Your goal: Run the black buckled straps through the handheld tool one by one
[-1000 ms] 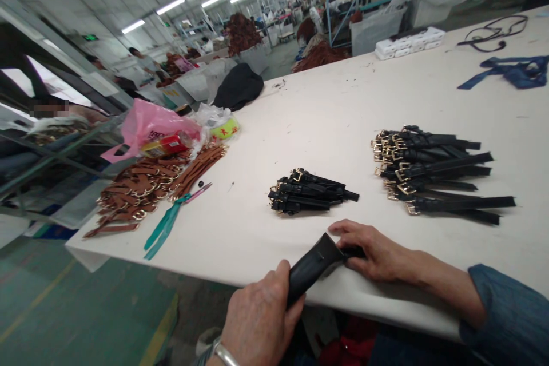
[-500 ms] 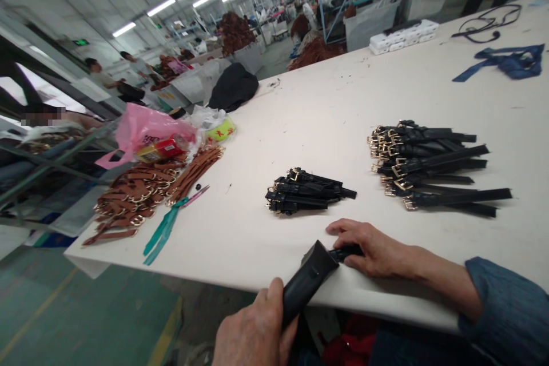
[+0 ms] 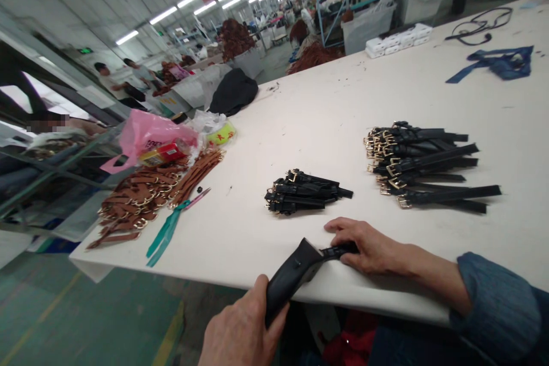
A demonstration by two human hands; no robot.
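My left hand [image 3: 244,320] is wrapped round the grip of a black handheld tool [image 3: 291,274] with a wide, flared end. What kind of tool it is I cannot make out. Its flared end sits at the near table edge, right by a short black strap [image 3: 334,251]. My right hand [image 3: 369,249] pinches this strap against the white tabletop, covering its right end. Beyond my hands lies a small pile of black buckle straps [image 3: 300,191]. A larger pile of black straps with gold buckles [image 3: 420,166] is spread farther right.
On the left are brown buckle straps [image 3: 137,194], a teal ribbon [image 3: 167,234] and a pink plastic bag [image 3: 154,131]. A dark cloth heap [image 3: 234,91] lies at the far edge. Back right hold white packs [image 3: 398,40], a black cord [image 3: 478,28] and blue cloth [image 3: 501,63].
My left hand and the black tool have shifted left and the tool has tilted a little flatter. My right hand, with the strap, has moved slightly left. The whole view has shifted slightly.
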